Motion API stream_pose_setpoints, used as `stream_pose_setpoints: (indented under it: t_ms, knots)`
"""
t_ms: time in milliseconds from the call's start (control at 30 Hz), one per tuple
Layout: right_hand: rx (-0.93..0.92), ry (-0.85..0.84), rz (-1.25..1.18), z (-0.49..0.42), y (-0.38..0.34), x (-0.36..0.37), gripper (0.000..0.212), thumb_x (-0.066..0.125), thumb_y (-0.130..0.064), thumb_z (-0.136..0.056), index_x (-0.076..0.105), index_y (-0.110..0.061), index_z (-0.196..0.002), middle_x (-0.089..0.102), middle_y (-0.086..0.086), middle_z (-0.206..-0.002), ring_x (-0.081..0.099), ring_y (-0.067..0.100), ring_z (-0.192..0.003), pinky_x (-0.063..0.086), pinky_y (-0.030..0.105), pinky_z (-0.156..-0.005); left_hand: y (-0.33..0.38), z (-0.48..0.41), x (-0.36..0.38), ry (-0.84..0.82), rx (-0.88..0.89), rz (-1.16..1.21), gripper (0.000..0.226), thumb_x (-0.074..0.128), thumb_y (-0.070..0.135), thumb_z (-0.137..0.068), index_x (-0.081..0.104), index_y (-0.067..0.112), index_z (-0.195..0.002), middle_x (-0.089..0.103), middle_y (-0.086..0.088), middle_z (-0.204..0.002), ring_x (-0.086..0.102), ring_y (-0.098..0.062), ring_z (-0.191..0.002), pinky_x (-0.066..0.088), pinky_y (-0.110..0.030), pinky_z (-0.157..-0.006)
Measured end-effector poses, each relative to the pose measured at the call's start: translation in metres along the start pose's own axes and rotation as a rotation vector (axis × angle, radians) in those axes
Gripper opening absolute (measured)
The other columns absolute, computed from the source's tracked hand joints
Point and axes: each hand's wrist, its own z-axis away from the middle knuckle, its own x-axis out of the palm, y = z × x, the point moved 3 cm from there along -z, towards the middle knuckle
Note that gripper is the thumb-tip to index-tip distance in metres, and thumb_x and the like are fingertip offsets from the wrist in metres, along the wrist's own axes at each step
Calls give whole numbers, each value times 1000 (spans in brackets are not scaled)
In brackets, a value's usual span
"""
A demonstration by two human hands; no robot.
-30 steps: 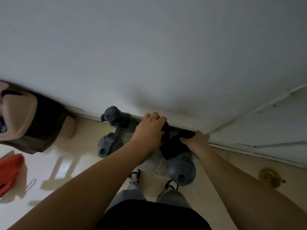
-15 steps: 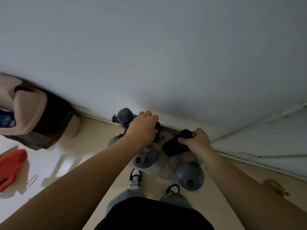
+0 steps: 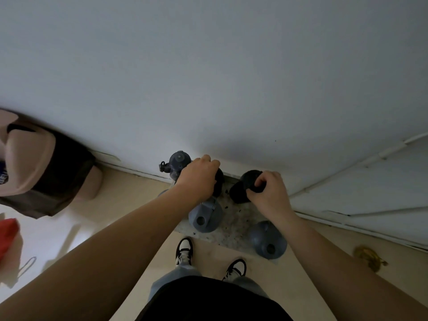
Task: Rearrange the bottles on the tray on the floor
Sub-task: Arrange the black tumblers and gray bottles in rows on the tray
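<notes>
A speckled stone-look tray lies on the floor against the wall. On it stand grey bottles: one at the back left, one in the front middle, one at the front right. My left hand is closed over the top of a black bottle at the back of the tray. My right hand grips the cap of a second black bottle, which stands nearly upright to the right of the first.
The white wall runs right behind the tray, with a white door at the right. A tan and brown bin stands at the left, a red object lies at the far left edge. My shoes stand just before the tray.
The black bottle in my right hand has been tipped from lying slanted to nearly upright. A grey bottle now shows in the tray's front middle. My left hand stays on its black bottle.
</notes>
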Motion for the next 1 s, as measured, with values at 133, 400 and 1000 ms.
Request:
stream_pose_setpoints:
  t_ms: [133, 400, 1000]
  knots:
    - [-37, 53, -26, 4, -9, -7, 34, 83, -15, -76, 51, -22, -81, 51, 2, -101, 45, 8, -79, 40, 27, -67, -2, -1, 1, 20, -22, -53, 26, 70, 13, -88, 56, 9, -110, 53, -14, -111, 57, -33, -101, 54, -43, -69]
    - [-84, 113, -75, 17, -15, -30, 32, 84, -12, -77, 53, -17, -85, 52, 3, -104, 47, -10, -81, 37, 6, -67, 4, 3, -7, 13, -33, -34, 26, 67, 19, -91, 55, 10, -113, 53, -13, -117, 55, -34, -109, 57, -47, -76]
    - [-70, 276, -189, 57, 50, -116, 44, 84, -15, -76, 54, -16, -107, 56, 4, -115, 54, 16, -105, 39, 11, -81, 150, 74, 98, -183, 412, -28, 69, 69, 39, -87, 33, 31, -146, 25, -7, -155, 32, -34, -138, 55, -52, -92]
